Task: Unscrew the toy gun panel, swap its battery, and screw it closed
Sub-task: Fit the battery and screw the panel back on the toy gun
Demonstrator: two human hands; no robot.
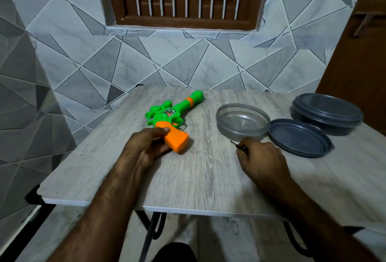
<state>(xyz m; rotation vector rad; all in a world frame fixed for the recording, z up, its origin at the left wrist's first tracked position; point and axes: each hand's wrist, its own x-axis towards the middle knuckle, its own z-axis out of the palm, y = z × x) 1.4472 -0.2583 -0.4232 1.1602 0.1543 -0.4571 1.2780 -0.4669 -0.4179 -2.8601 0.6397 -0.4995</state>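
A green toy gun [175,109] with an orange handle lies flat on the grey wood-grain table [188,174], its barrel pointing to the far right. My left hand [144,144] grips the orange handle, thumb on top. My right hand [261,157] rests on the table to the right of the gun and holds a small dark screwdriver [237,145], whose thin tip pokes out to the left. Most of the tool is hidden inside the fist.
An open clear round container [242,121] stands just beyond my right hand, its grey lid [299,137] lying beside it. A second, closed grey container [326,113] sits at the far right. A tiled wall rises behind the table.
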